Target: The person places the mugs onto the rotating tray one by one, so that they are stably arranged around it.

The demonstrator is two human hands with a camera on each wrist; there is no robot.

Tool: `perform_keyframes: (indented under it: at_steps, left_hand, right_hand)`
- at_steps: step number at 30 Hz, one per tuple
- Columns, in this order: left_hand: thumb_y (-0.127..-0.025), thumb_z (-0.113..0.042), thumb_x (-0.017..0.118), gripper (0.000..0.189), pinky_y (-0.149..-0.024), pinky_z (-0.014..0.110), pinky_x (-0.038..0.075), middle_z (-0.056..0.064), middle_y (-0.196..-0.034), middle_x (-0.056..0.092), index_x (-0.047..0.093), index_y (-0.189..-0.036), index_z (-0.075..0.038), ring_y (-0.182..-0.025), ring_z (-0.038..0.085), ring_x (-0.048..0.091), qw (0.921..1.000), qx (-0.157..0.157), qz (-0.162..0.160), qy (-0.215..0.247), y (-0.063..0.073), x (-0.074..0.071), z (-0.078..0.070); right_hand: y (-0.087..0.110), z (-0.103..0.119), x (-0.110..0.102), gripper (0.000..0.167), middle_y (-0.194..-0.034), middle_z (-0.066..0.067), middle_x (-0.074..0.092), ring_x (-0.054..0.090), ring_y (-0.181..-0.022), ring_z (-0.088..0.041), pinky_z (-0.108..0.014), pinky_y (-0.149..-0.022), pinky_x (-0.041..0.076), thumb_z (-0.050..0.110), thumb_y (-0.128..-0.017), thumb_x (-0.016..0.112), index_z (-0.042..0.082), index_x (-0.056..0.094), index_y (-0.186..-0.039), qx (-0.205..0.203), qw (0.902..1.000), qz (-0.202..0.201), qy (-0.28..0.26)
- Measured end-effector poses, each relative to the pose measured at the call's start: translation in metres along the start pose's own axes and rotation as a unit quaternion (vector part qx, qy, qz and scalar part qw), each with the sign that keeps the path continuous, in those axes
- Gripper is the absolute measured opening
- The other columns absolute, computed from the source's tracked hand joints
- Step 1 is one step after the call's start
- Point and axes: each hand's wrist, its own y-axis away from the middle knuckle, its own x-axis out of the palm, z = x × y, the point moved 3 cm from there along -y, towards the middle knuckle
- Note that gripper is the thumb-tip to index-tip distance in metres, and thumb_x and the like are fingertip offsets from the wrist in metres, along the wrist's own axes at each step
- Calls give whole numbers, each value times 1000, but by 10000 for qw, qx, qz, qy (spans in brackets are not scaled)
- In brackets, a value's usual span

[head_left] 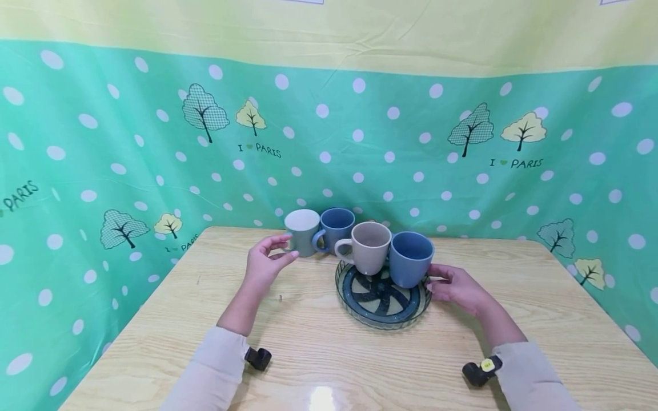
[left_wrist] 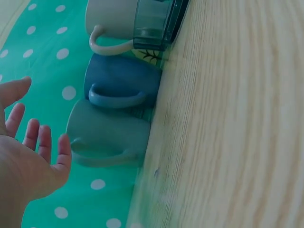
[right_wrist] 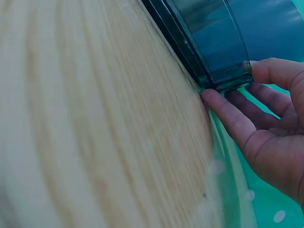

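L hand point(head_left: 264, 265): fingers apart, green mug point(head_left: 307, 244) just past tips (contact unclear). R hand point(head_left: 457, 288): clamped on dish point(head_left: 385, 324) edge, blue mug point(head_left: 409, 265) adj. fingertips.

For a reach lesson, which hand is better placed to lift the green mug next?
Likely the left hand: its fingers are nearest the green mug; the right hand is at the dish.

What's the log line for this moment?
left hand: near green mug | right hand: holding tray edge | tray: beige mug, front blue mug inside
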Motion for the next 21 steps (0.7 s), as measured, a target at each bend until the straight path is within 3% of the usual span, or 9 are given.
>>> perform_keyframes:
  at_steps: [11,21]
  left_hand:
    - [-79,-5,81,52,-92,25,51,15,-128,54,60,-127,-1,-122,33,46,9994,-320,-15,-164,-10,-9,9]
    - [-78,-2,80,45,-90,24,53,10,-123,56,65,-121,-1,-122,32,44,9986,-353,-348,-188,-20,-17,15]
  right_hand:
    - [5,-1,3,65,-143,-37,36,50,-122,-39,-35,-90,56,1,-91,63,-17,29,-143,-36,10000,-92,-3]
    - [5,-1,4,64,-144,-35,36,50,-122,-39,-34,-88,57,3,-91,63,-16,30,-143,28,9999,-158,28]
